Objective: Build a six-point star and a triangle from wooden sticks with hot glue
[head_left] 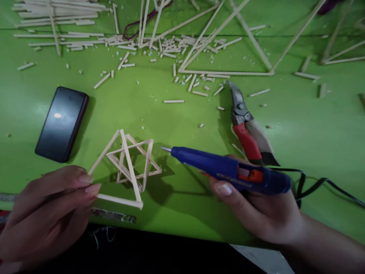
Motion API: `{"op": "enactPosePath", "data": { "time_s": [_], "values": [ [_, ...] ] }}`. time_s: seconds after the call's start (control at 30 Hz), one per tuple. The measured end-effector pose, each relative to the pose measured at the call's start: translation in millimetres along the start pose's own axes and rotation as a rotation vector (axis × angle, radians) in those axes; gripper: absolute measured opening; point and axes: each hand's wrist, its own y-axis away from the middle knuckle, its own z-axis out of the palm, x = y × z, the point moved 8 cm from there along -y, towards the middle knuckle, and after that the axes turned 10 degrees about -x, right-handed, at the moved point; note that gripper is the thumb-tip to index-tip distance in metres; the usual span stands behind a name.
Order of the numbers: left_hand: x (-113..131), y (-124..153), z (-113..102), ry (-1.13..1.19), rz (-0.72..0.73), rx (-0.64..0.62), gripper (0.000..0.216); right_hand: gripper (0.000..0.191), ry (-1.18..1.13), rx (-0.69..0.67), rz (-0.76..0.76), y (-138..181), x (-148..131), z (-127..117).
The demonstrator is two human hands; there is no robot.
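My left hand (54,209) pinches one corner of a triangle of thin wooden sticks (130,165) between thumb and fingers, raised above the green table. Just beyond it, a small star-shaped stick frame (148,163) rests on the table, partly overlapped by the triangle. My right hand (256,213) is wrapped round a blue, pen-shaped glue gun (208,161) with an orange part in its body. Its metal tip points left at the star-shaped frame, apart from it. Behind the right hand lie pruning shears (245,133) with one red handle.
A dark phone (62,123) lies at left. Stick offcuts (171,47) are strewn across the back, beside a pile of long sticks (57,15). Larger stick frames (228,72) stand at the far side. A black cable (327,182) runs off right. The table edge is near me.
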Motion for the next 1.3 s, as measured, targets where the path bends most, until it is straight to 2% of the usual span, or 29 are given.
{"op": "enactPosePath", "data": {
  "time_s": [0.2,0.33,0.37,0.4,0.47,0.5,0.57,0.67,0.73,0.8,1.03,1.17,1.3],
  "values": [
    [9,2,1,-0.058,0.023,0.011,0.040,0.005,0.176,0.107,0.097,-10,-2,-16],
    [10,-2,4,-0.049,-0.006,-0.043,0.037,0.041,0.464,0.212,-0.019,-17,-15,-23],
    [11,-3,5,-0.047,0.002,-0.060,0.040,0.044,0.567,0.248,-0.054,-15,-19,-24],
    [12,-4,5,-0.046,0.016,-0.067,0.042,0.040,0.675,0.273,-0.080,-12,-23,-24],
    [16,-6,5,-0.038,0.068,-0.067,0.046,0.019,0.894,0.295,-0.083,-6,-30,-23],
    [17,-7,6,-0.031,0.072,-0.063,0.045,0.017,0.983,0.305,-0.072,-2,-33,-22],
    [19,-10,7,-0.012,0.069,-0.059,0.042,0.032,1.070,0.343,-0.095,5,-43,-21],
    [22,-14,9,0.006,0.072,-0.059,0.040,0.026,0.950,0.337,-0.221,4,-63,-10],
    [27,-17,10,0.025,0.128,-0.049,0.039,0.022,0.782,0.245,-0.337,-6,-75,5],
    [30,-18,10,0.037,0.171,-0.022,0.038,0.019,0.650,0.170,-0.392,-20,-82,20],
    [31,-19,12,0.048,0.162,-0.013,0.037,0.009,0.422,0.131,-0.386,-52,-90,52],
    [26,-19,14,0.070,0.129,-0.060,0.039,0.008,0.369,0.164,-0.394,-53,-91,54],
    [27,-19,16,0.066,0.176,-0.091,0.039,0.016,0.372,0.166,-0.416,-51,-92,53]
  ]
}}
